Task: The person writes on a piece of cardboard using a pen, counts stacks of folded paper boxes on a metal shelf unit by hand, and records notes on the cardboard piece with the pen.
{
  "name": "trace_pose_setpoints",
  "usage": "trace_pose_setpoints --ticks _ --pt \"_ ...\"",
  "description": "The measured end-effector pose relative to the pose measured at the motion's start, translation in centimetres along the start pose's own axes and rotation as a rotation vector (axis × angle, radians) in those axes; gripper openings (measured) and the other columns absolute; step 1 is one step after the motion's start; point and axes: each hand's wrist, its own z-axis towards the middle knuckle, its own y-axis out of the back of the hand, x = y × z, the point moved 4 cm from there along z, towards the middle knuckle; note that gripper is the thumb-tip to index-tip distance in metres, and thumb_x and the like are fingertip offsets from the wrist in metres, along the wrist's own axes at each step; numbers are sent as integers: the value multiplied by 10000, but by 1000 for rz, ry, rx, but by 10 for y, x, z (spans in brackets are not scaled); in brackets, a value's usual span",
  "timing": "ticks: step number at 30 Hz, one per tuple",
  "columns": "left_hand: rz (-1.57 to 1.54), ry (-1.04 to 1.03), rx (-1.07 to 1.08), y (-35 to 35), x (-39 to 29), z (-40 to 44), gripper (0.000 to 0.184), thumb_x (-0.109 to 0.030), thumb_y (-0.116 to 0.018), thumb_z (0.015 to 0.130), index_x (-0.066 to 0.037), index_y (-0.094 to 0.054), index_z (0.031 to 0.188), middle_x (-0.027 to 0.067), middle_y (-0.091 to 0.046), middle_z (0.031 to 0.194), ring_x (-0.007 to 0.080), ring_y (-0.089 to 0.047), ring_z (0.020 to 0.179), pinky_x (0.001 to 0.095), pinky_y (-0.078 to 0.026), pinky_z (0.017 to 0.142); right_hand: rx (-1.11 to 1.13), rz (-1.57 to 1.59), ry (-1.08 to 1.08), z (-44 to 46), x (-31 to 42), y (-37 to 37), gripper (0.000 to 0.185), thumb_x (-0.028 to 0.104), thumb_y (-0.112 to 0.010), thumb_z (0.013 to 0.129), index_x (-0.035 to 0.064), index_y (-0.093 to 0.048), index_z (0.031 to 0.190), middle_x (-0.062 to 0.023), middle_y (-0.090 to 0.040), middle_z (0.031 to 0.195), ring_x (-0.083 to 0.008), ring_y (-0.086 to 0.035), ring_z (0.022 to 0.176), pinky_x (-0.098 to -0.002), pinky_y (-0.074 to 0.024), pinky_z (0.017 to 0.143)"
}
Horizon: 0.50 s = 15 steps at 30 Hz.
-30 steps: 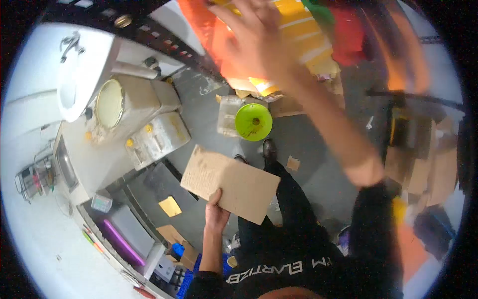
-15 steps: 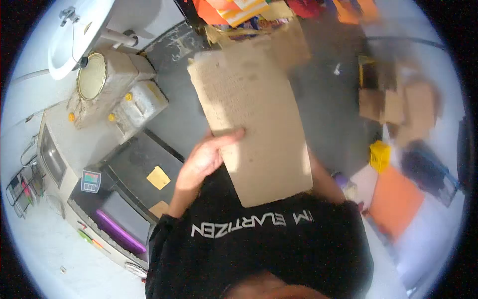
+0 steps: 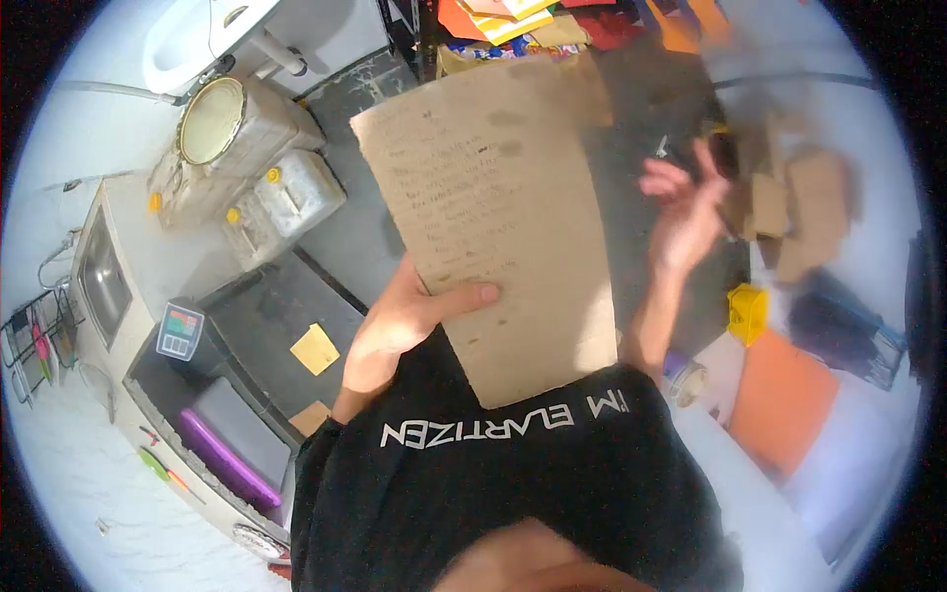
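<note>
A tan cardboard sheet (image 3: 513,227) with rows of small handwriting hangs in front of my chest. My left hand (image 3: 400,316) grips its left edge, thumb flat on the face and the other fingers hidden behind it. To the right of the sheet, my right hand (image 3: 688,212) is raised with its fingers apart and holds nothing. It does not touch the cardboard.
At the left are a sink (image 3: 104,276), a digital scale (image 3: 181,330), white jugs (image 3: 301,192) and a lidded bucket (image 3: 212,120). On the right lie a yellow object (image 3: 747,314), an orange sheet (image 3: 784,403) and cardboard pieces (image 3: 814,202). Colourful packets (image 3: 523,44) are at the top.
Since a second ago, the cardboard has come up closer to the camera in my left hand. My right hand has left the bright packets, passed behind the sheet, and now shows spread at its right.
</note>
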Motion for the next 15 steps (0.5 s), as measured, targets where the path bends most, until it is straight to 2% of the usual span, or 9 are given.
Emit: trace_pose_setpoints --ticks 2,4,5,8,9,12,13,15 --pt "-22 -85 16 0 -4 -7 550 5 -742 832 19 -530 1339 124 -635 1281 222 -589 1179 380 -456 1015 76 221 68 -13 27 8 800 651 -279 1001 -52 -500 1313 -170 -666 859 -222 -605 676 -343 -482 667" --pt "-18 -56 -19 -1 -12 -12 548 14 -736 834 15 -527 1341 120 -635 1280 221 -593 1171 376 -461 1010 -16 219 42 -33 43 13 814 686 -294 977 -44 -584 1189 -167 -630 837 -231 -578 634 -344 -480 581" --pt "-16 -38 -35 -2 -16 -14 547 19 -732 836 14 -526 1343 118 -636 1279 220 -596 1168 374 -463 1007 88 262 164 -43 53 11 735 645 -354 989 -33 -630 1056 -174 -628 868 -238 -576 614 -352 -477 507" --pt "-99 -48 -69 -4 -20 -15 565 34 -733 831 4 -517 1352 114 -631 1285 217 -592 1176 371 -463 1006 91 227 174 -66 73 -10 602 538 -427 1012 -26 -634 1014 -170 -625 880 -250 -572 594 -362 -482 478" --pt "-129 -56 -72 -4 -20 -15 571 38 -733 829 1 -514 1355 114 -626 1291 219 -587 1184 374 -460 1011 187 251 223 -70 82 -18 476 422 -486 1015 -31 -620 1072 -196 -645 921 -272 -611 649 -392 -521 550" --pt "-223 -78 -61 -1 -16 -13 581 38 -726 834 -3 -499 1367 113 -608 1313 230 -568 1213 383 -445 1029 91 196 221 -77 88 -38 455 383 -513 1008 -44 -592 1143 -246 -660 999 -305 -654 749 -435 -546 647" --pt "-256 -80 -45 2 -12 -12 578 31 -719 843 -3 -491 1373 115 -600 1324 235 -559 1226 387 -438 1037 119 318 206 -76 91 -42 414 307 -611 983 -82 -622 1125 -248 -703 910 -315 -704 833 -428 -570 739" --pt "-300 -87 -50 6 -11 -13 568 -1 -692 877 -6 -462 1396 120 -572 1355 245 -538 1253 398 -428 1049 96 265 229 -78 87 -52 409 288 -600 992 -92 -616 1142 -235 -704 933 -307 -704 843 -417 -563 770"
